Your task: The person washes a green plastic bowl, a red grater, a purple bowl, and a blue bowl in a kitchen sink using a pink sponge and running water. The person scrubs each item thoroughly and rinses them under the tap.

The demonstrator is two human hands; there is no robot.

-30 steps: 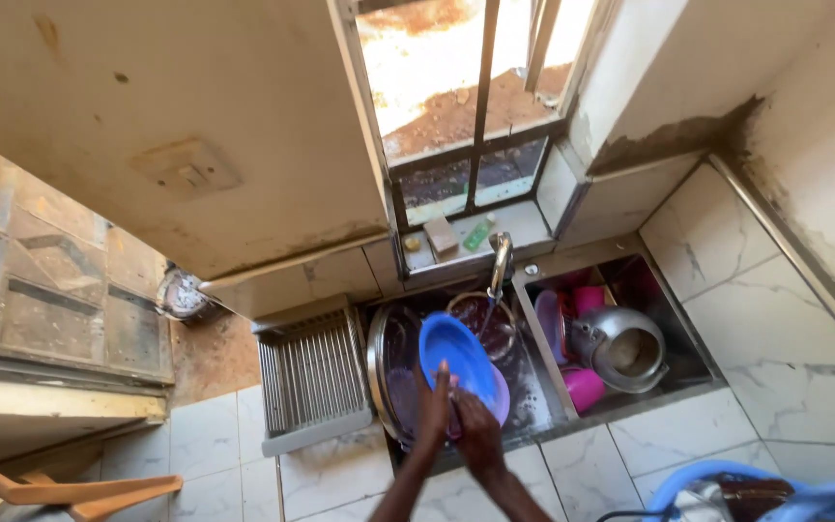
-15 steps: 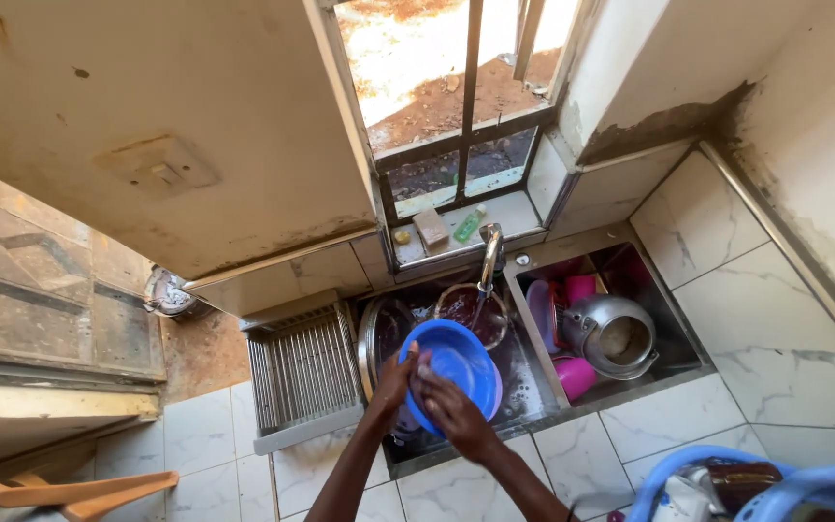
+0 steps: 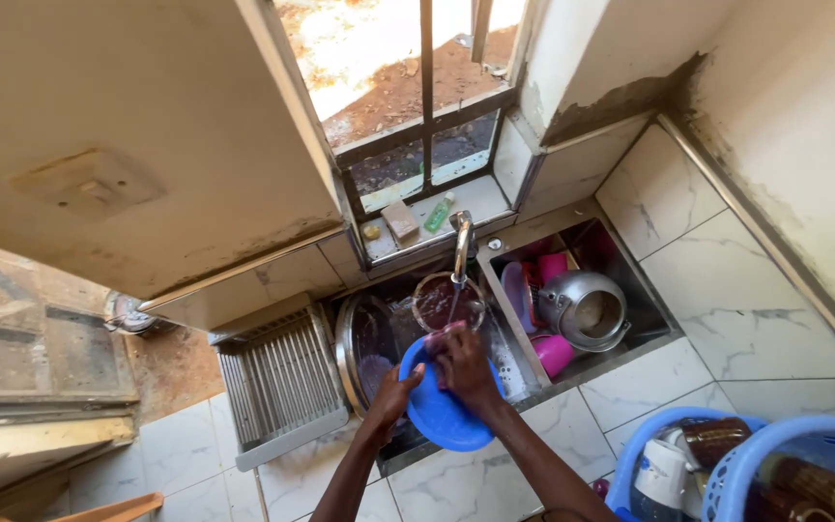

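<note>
Left hand: my left hand grips the near-left rim of the round blue plastic plate.
Plate: I see it tilted over the steel sink basin, between both hands.
Right hand: my right hand presses flat on the plate's face, under the metal tap.

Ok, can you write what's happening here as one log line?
left hand: holds blue plate rim | right hand: rubs plate's face | tap: running | where: over sink
</note>
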